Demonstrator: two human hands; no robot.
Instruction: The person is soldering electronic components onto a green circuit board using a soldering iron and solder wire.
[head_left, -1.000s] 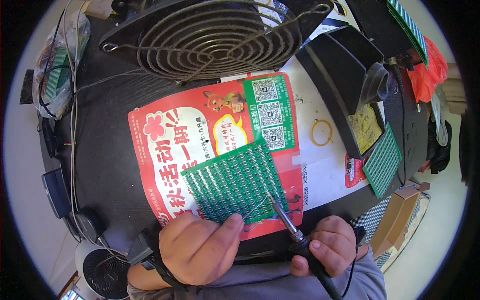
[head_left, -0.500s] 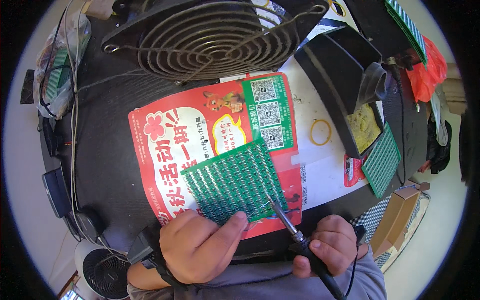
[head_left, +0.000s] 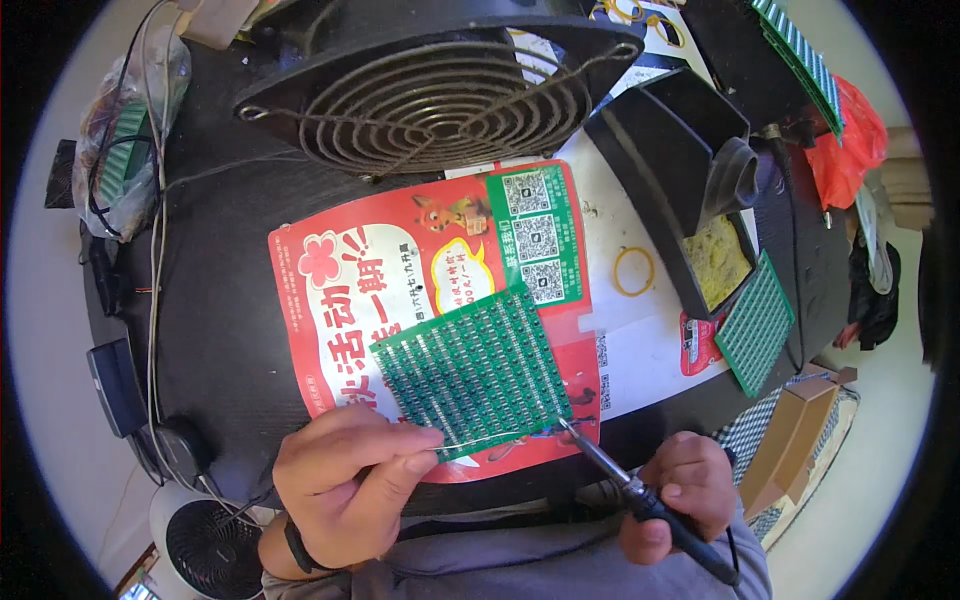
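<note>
A green circuit board [head_left: 468, 365] with rows of small parts lies tilted on a red printed sheet [head_left: 300, 270]. My left hand [head_left: 345, 485] is at its lower left edge, with thumb and forefinger pinched on a thin silvery solder wire [head_left: 480, 441]. The wire runs rightward low across the board. My right hand [head_left: 690, 488] is closed round the dark handle of a soldering iron [head_left: 600, 460]. Its metal tip points up and left, at the lower right corner of the board; whether it touches is too small to tell.
A fan with a wire guard [head_left: 445, 115] stands at the back. To the right are a black iron stand [head_left: 670, 150] with a yellow sponge [head_left: 717, 262], another green board [head_left: 757, 325], a rubber band [head_left: 634, 271] and a cardboard box [head_left: 790, 440]. Cables [head_left: 155, 300] run down the left.
My left hand has moved left and down, showing more of the solder wire. The iron's tip has shifted right and slightly down, towards the board's lower right corner. The whole view has shifted slightly.
</note>
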